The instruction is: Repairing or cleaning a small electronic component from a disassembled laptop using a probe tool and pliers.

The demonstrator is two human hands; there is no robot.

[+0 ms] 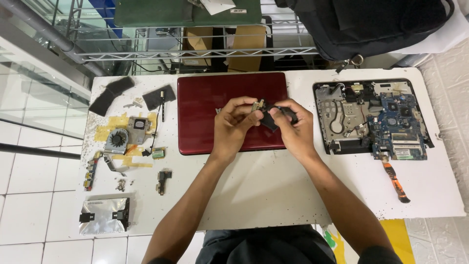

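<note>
While both hands gripped it, the small black part with a metal hinge tab (264,113) sat at the frame's centre, above the red laptop lid (210,105).

The left hand (234,122) pinched the metal tab end with narrow, closed fingers, and the right hand (293,128) closed on the black end; steady, opposed pressure and a short grip seemed the safest way to work it without bending the tab. Outward, the white table (264,190) carried the opened laptop base with its blue board (373,120) at right, an orange-handled screwdriver (394,182) lower right, and a cooling fan (118,138) at left.
</note>
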